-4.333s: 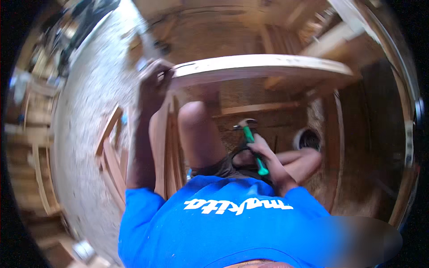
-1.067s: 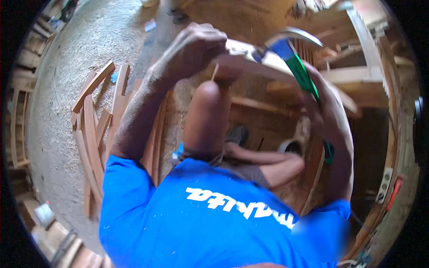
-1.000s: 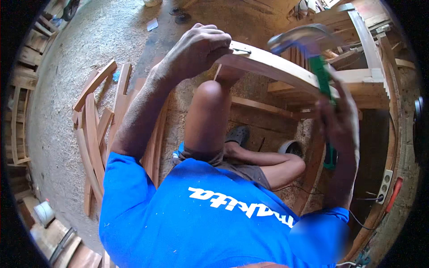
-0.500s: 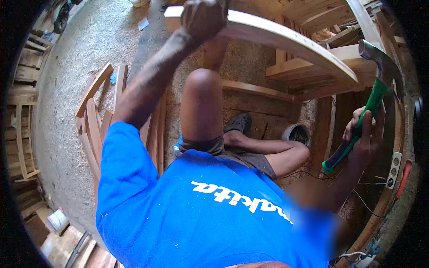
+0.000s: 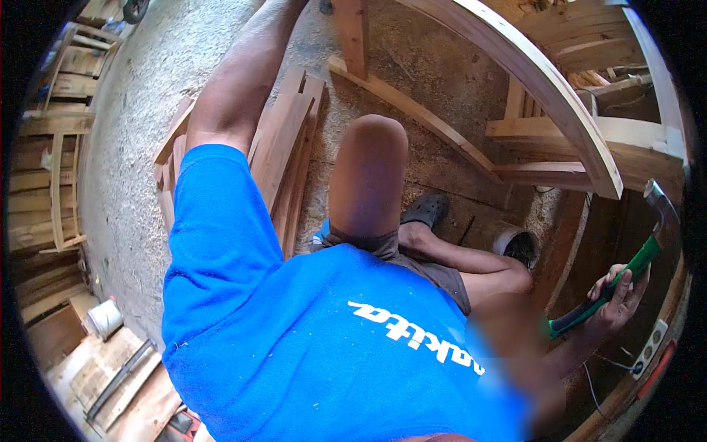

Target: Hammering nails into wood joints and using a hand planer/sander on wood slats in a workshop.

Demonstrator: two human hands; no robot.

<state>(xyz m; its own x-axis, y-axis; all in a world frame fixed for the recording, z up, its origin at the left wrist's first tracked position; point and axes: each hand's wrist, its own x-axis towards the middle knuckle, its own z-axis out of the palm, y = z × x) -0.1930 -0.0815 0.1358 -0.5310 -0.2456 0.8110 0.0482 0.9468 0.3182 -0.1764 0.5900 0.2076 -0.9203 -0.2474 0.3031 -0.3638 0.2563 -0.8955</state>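
Observation:
My right hand (image 5: 620,300) is closed around the handle of a claw hammer (image 5: 646,253). Its grip is green and black, and the metal head points up at the right side. My left arm (image 5: 237,82) stretches away past the top edge, so the hand itself is cut off. A curved pale wooden rail (image 5: 549,81) runs from the top edge down to the right, ending just above the hammer head. Below it, a thinner wooden strip (image 5: 420,114) slants across, meeting an upright wooden post (image 5: 352,37).
Several loose boards (image 5: 283,140) lie left of my raised knee. A round metal can (image 5: 515,244) stands beyond my bent leg. On the right, a power strip (image 5: 651,348) with a cable sits near my forearm. Wooden frames (image 5: 59,177) line the far left, near a white bucket (image 5: 104,318).
My left arm has reached farther forward, its hand leaving the picture at the top. The hammer and my right hand now appear lower and farther right, as the whole view has shifted.

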